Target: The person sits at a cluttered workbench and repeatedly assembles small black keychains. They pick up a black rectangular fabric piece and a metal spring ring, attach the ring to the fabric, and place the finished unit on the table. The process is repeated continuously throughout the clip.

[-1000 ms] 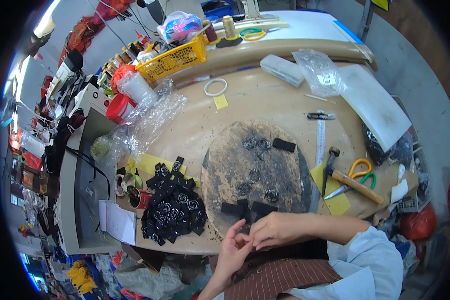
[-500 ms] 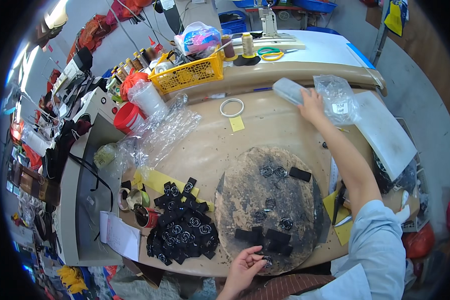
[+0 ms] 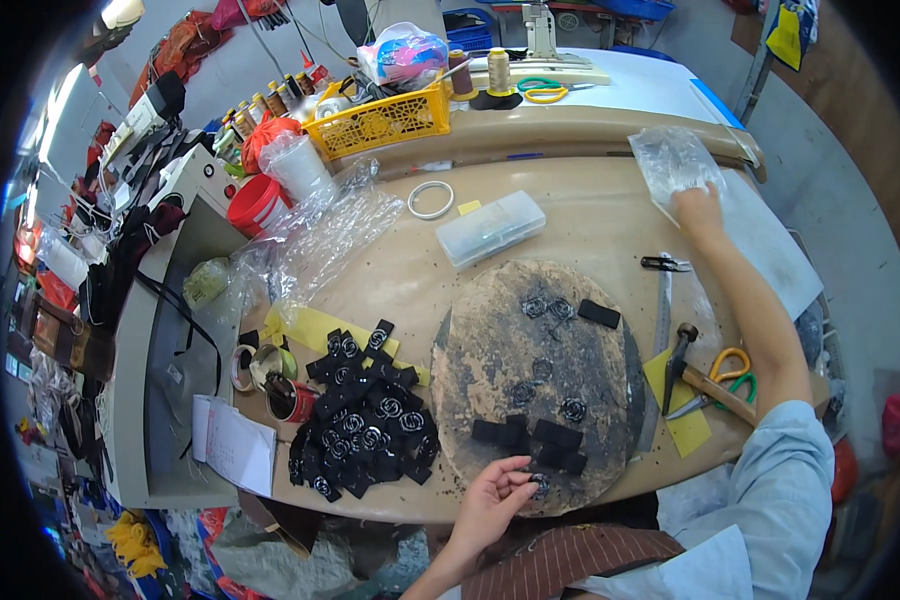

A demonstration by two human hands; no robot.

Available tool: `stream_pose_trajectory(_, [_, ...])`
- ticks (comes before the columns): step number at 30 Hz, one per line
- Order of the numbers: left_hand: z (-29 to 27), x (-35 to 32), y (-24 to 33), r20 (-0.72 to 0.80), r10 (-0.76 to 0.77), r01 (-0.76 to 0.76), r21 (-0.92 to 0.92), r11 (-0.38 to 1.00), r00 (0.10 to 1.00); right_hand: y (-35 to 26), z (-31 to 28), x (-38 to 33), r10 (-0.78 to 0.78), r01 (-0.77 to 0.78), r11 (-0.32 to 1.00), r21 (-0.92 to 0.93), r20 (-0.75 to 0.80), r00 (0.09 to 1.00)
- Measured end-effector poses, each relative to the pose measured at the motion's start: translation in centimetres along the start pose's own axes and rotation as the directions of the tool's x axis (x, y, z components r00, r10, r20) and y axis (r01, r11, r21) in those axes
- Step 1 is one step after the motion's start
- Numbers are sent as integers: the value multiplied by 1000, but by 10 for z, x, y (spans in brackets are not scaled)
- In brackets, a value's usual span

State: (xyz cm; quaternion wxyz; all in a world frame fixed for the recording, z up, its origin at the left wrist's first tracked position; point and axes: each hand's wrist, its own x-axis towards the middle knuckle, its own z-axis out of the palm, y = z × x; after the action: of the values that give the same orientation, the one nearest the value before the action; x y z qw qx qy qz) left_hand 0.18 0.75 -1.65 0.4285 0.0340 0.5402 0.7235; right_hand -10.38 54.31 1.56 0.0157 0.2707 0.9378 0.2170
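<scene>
My left hand (image 3: pixel 495 497) is at the near edge of a round, worn wooden block (image 3: pixel 490 350), thumb and fingers pinched at a small dark rose-shaped ornament (image 3: pixel 540 486). Similar ornaments (image 3: pixel 572 409) and short black fabric strips (image 3: pixel 557 434) lie on the block. At the far right, my right hand (image 3: pixel 698 212) grips the lower end of a clear plastic bag (image 3: pixel 670 160); its fingers are partly hidden. Left of the block is a heap of black strips bearing ornaments (image 3: pixel 370 425). A lidded translucent plastic box (image 3: pixel 492 229) lies behind the block.
A hammer (image 3: pixel 715 385) and scissors (image 3: pixel 735 365) lie right of the block, near a steel ruler (image 3: pixel 664 300). A white ring (image 3: pixel 430 200) is behind the heap. Further back stand a red bucket (image 3: pixel 258 205) and a yellow basket (image 3: pixel 380 122). A white board (image 3: pixel 775 245) lies at right.
The plastic box has gone from my right hand to the table behind the block, and the white ring sits further left. My right hand has moved right onto the plastic bag. My left hand stays pinched.
</scene>
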Motion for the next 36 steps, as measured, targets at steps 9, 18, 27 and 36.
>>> stream_pose_trajectory(9, [-4,-6,-7,13,115,-116,17,993,993,66,-57,-42,-159,353,800,485,-396,904])
stream_pose_trajectory(18, [-2,-7,-13,-2,191,-191,-20,981,982,62,11,-150,211,-220,963,154,71,975])
stream_pose_trajectory(27, [-7,-7,-15,10,181,-181,-23,983,983,155,-58,-85,288,-270,954,132,-150,946])
stream_pose_trajectory(36, [-10,-6,-17,10,179,-179,16,984,984,82,-10,-133,110,-104,991,81,-75,991])
